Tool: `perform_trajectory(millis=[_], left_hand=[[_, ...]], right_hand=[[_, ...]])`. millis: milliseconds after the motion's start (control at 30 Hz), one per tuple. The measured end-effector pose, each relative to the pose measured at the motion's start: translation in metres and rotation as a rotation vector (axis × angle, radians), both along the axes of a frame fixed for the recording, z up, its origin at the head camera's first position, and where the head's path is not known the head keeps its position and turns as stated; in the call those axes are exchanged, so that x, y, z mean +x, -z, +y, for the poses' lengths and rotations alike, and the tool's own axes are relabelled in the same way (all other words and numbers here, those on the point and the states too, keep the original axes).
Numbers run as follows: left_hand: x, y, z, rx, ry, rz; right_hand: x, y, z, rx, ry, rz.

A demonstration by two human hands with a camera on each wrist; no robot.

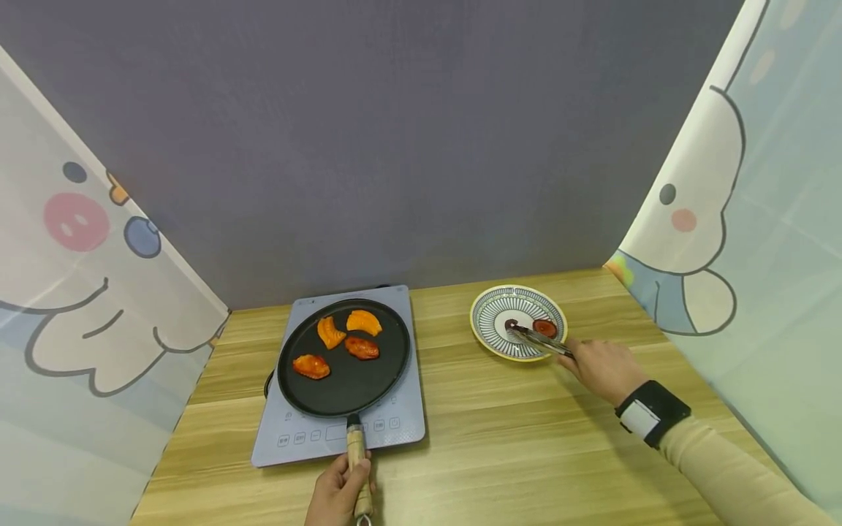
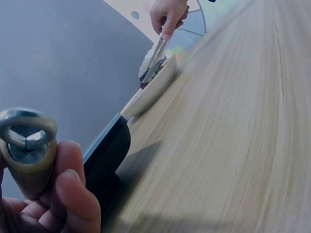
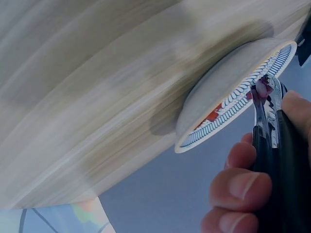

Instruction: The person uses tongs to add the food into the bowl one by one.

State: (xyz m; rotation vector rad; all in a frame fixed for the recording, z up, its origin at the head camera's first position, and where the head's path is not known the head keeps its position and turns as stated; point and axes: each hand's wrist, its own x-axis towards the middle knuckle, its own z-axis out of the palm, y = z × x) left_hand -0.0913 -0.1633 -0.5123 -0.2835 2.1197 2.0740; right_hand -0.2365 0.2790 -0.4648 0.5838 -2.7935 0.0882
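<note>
My left hand (image 1: 337, 493) grips the wooden handle (image 1: 356, 444) of a round black frying pan (image 1: 351, 383). Two orange pumpkin-like pieces (image 1: 364, 321) and two glazed chicken wings (image 1: 310, 367) lie in that pan. At the right, my right hand (image 1: 601, 367) holds tongs (image 1: 541, 340) with metal arms and black handles. Between the tong tips is a small dark purplish-red piece (image 3: 263, 89), over the patterned plate (image 1: 484, 321). One reddish-brown round slice (image 1: 544, 328) rests on the plate, just right of the tongs.
The pan sits on a pale induction cooker (image 1: 406, 427) with touch buttons along its front. A wood-grain table (image 1: 487, 438) carries everything. Behind it stands a grey wall panel (image 1: 421, 146), with cartoon-printed sheets (image 1: 697, 219) at both sides.
</note>
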Motion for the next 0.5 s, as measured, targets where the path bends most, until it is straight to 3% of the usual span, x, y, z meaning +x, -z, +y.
perform_trajectory(millis=[500], left_hand=[[0.000,0.002,0.001,0.004,-0.004,-0.001]], right_hand=[[0.001,-0.020,-0.028,0.013,-0.037,0.030]])
